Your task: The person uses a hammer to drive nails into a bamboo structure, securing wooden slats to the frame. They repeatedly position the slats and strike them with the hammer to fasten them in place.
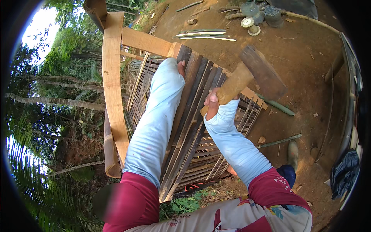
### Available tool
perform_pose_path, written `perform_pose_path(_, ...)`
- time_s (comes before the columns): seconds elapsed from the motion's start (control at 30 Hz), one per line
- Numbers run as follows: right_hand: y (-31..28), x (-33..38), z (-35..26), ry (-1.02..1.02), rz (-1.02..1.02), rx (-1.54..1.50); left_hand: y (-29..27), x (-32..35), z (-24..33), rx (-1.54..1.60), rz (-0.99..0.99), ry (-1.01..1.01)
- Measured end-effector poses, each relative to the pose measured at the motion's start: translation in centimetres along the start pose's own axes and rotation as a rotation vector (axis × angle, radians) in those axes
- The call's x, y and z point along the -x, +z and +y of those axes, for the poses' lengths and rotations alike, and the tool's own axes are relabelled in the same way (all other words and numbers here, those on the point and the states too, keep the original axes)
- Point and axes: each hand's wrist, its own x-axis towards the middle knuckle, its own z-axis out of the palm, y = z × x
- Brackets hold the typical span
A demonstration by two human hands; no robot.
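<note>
My right hand (212, 101) grips the wooden handle of a large wooden mallet (259, 73), whose dark block head is raised above a slatted bamboo panel (197, 127). My left hand (181, 67) reaches up along dark upright slats (189, 89) and rests on them just below a pale wooden crossbeam (147, 41). Both forearms wear pale blue sleeves over red ones. The left fingers are mostly hidden behind the sleeve and slats.
A thick pale post (113, 85) stands at the left, joined to the crossbeam. Split bamboo strips (205, 34) and jars with lids (255, 15) lie on bare brown earth beyond. A boot (293, 154) and dark cloth (346, 170) lie at the right. Trees fill the left.
</note>
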Motion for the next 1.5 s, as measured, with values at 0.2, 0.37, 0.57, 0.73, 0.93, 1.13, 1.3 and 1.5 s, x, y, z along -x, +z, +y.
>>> perform_pose_path(0.2,0.0,-0.2,0.8,-0.011,-0.194,0.429,0.4,0.3,-0.5,-0.048,0.041,0.036)
perform_pose_path(0.37,0.2,0.0,-0.4,-0.031,0.048,-0.158,0.4,0.0,-0.1,-0.007,0.033,0.017)
perform_pose_path(0.57,-0.7,1.0,1.1,0.183,-0.241,0.449,0.2,0.3,-0.2,-0.009,0.024,0.02)
perform_pose_path(0.73,0.1,-1.3,-2.1,-0.082,0.034,-0.101,-0.3,0.2,0.2,0.005,-0.006,-0.016)
perform_pose_path(0.93,-0.9,0.0,-0.5,0.097,-0.29,0.603,0.0,-0.1,-0.4,-0.008,-0.004,0.011)
perform_pose_path(1.13,-0.9,-1.9,-4.0,0.044,0.032,-0.172,-0.1,0.3,-0.5,0.021,0.013,0.031)
perform_pose_path(1.3,-0.3,-1.2,-0.8,0.087,-0.132,0.502,0.1,-0.6,0.3,0.046,0.005,0.017)
perform_pose_path(1.5,-0.7,-0.4,-2.1,0.089,-0.088,0.296,-0.1,0.7,-0.6,0.028,0.03,0.021)
